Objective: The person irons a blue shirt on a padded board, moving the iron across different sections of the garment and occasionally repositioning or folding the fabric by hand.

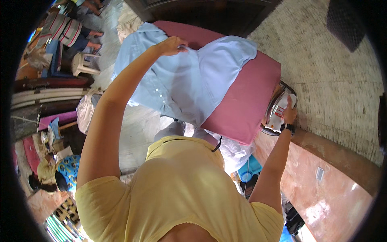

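A light blue buttoned shirt [177, 86] lies spread and partly rumpled over a padded board with a mauve cover [242, 109]. My left hand [173, 45] is on the shirt near the board's far side, its fingers closed on a bit of the cloth. Out past the board's right end, my right hand [290, 114] is wrapped round a pale plastic bottle [278, 115] with red marks on its side. The bottle is over a dark curved frame [285, 86]; whether it touches the frame I cannot tell.
A ledge [322, 151] runs along the right below a rough pale surface. At the left are a white plastic stool [84, 63], a seated person in a striped top [60, 29] and piled household things. A clear plastic bag [234, 151] hangs below the board's near edge.
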A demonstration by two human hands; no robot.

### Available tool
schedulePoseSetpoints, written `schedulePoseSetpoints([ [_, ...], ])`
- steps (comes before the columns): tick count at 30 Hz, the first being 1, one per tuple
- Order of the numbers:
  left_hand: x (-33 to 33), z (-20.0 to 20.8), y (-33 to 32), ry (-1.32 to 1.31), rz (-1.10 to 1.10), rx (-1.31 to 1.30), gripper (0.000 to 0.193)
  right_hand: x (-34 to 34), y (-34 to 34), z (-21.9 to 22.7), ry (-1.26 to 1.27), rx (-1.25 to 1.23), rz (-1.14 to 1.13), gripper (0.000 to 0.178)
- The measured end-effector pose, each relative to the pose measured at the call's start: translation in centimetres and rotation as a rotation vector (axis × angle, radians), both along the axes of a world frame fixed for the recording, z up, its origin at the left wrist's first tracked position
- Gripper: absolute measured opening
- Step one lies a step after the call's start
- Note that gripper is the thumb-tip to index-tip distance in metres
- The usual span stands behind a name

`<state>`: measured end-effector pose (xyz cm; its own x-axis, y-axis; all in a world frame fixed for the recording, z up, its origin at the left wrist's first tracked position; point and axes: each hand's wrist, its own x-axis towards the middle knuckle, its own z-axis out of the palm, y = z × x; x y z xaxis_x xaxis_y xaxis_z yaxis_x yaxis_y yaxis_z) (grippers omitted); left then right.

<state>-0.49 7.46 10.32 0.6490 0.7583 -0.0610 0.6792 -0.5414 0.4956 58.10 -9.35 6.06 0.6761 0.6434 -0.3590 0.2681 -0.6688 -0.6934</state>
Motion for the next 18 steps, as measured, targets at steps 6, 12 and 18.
schedulePoseSetpoints([
  [6, 0.8, 2.6, -0.2, -0.134, 0.043, 0.088, 0.020, 1.8, -2.3, -2.9, -0.485, 0.144, 0.060, 0.090],
  [12, -0.1, 5.2, 0.9, -0.050, -0.058, 0.220, 0.021, -5.7, -5.9, -2.2, -1.021, -0.081, 0.070, 0.096],
  [18, -2.7, 6.5, 1.8, -0.154, -0.146, 0.111, 0.022, -25.1, -9.8, -0.5, -0.329, 0.656, 0.663, 0.035],
])
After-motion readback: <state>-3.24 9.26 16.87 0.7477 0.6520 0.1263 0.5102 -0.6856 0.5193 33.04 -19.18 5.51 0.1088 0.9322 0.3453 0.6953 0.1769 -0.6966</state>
